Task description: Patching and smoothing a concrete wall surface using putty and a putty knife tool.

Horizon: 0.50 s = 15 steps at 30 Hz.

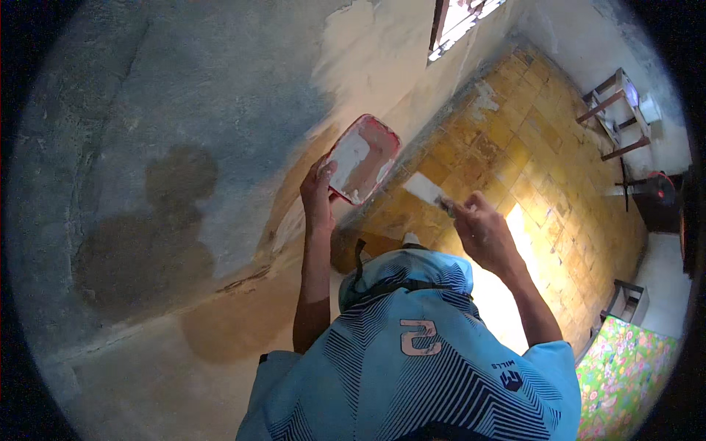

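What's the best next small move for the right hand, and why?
Probably bring the scraper to the tub: the right hand holds it away from the tub, while the left hand holds the tub, with pale paste inside. How much paste the scraper carries is hard to tell.

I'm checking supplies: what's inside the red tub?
The tub, in the left hand, holds white paste; a pinkish area shows beside it. Whatever lies under the paste is covered, so its depth can't be seen.
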### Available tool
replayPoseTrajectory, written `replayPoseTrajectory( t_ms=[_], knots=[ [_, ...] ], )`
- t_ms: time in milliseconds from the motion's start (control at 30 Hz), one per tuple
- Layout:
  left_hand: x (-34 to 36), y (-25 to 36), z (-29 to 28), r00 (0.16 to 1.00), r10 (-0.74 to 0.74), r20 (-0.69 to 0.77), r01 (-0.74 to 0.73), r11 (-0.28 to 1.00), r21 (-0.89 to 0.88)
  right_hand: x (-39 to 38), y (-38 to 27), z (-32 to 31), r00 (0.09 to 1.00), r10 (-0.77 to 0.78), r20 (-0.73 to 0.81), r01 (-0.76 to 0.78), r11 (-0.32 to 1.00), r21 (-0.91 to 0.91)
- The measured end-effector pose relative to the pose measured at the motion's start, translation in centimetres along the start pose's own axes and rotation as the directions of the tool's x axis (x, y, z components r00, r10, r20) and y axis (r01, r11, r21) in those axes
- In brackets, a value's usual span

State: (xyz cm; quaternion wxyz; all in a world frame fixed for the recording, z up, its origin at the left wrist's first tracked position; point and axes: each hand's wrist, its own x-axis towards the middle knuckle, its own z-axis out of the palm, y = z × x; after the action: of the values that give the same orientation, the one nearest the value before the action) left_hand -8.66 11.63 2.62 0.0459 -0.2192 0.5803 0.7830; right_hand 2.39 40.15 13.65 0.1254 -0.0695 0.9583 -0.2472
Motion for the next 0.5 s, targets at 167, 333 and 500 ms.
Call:
replayPoseTrajectory(
  t_ms=[167,333,500],
  knots=[
    [-1.3,-0.7,3.0,0.997,0.048,0.059,-0.05,0.998,0.04,3.7,3.1,-1.2,0.953,-0.067,-0.295,0.181,0.907,0.38],
    [-1.6,-1.3,3.1,0.993,0.082,0.084,-0.076,0.995,-0.066,5.0,4.3,0.4,0.924,-0.208,-0.322,0.221,0.975,0.004],
    [-1.1,-1.5,0.2,1.0,0.002,-0.004,-0.004,0.934,-0.358,2.8,7.0,1.3,0.973,-0.152,-0.174,0.155,0.988,0.002]
  ],
)
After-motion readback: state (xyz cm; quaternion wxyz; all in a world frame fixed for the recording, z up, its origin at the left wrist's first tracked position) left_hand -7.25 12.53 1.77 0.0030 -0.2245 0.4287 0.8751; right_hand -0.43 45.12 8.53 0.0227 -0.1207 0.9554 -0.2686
